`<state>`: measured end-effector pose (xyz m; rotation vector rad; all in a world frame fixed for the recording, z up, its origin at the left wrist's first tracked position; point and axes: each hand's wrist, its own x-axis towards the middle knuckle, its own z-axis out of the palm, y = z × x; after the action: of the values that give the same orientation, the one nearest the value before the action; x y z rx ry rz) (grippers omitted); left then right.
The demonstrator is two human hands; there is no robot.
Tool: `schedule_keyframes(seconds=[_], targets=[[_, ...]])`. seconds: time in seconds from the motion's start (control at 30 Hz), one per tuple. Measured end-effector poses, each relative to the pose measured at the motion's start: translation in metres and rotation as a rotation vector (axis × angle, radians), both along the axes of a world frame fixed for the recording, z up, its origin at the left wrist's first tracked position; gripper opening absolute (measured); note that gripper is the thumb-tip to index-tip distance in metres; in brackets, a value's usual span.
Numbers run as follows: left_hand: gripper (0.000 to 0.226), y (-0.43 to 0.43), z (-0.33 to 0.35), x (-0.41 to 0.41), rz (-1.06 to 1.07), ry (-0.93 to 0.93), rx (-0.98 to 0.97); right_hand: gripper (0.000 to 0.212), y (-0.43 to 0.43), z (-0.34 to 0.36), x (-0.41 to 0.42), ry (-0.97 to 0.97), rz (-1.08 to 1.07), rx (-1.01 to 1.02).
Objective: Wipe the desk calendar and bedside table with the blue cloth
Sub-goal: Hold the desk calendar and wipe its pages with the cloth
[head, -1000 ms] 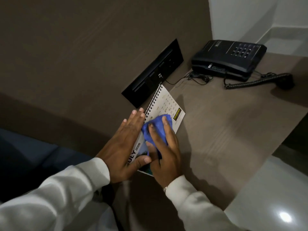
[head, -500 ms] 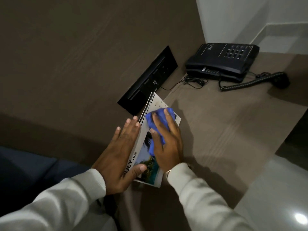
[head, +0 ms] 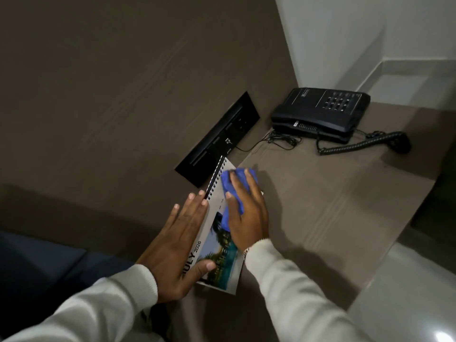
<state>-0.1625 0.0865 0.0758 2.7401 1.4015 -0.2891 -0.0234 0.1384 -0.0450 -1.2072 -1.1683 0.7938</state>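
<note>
A spiral-bound desk calendar (head: 217, 257) reading "JULY 2026" with a palm-tree photo lies on the grey-brown bedside table (head: 320, 206). My right hand (head: 246, 213) presses the blue cloth (head: 234, 193) flat against the calendar's upper part, fingers spread over the cloth. My left hand (head: 180, 243) lies flat along the calendar's left edge with fingers extended and the thumb on the page, holding it steady. Much of the date grid is hidden under the cloth and hand.
A black telephone (head: 323, 112) sits at the table's back, its handset (head: 365, 144) off the cradle on a coiled cord. A black socket panel (head: 219, 139) is set in the brown wall panel. The table's right edge drops to a glossy floor (head: 407, 292).
My right hand has slid the blue cloth up the calendar toward its far end, uncovering the photo below. My left hand stays along the left edge.
</note>
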Motion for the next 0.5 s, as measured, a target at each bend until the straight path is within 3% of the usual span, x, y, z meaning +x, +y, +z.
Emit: schedule_keyframes(seconds=[0.2, 0.37, 0.5], targets=[[0.096, 0.000, -0.002, -0.003, -0.017, -0.023, -0.015, 0.040, -0.039, -0.016, -0.002, 0.046, 0.062, -0.022], [0.098, 0.001, -0.003, -0.003, -0.030, -0.017, -0.004, 0.041, -0.001, 0.014, -0.002, 0.033, 0.037, 0.065], [0.100, 0.001, -0.003, -0.002, -0.020, -0.007, -0.020, 0.043, -0.011, -0.007, 0.002, 0.078, -0.010, -0.132]])
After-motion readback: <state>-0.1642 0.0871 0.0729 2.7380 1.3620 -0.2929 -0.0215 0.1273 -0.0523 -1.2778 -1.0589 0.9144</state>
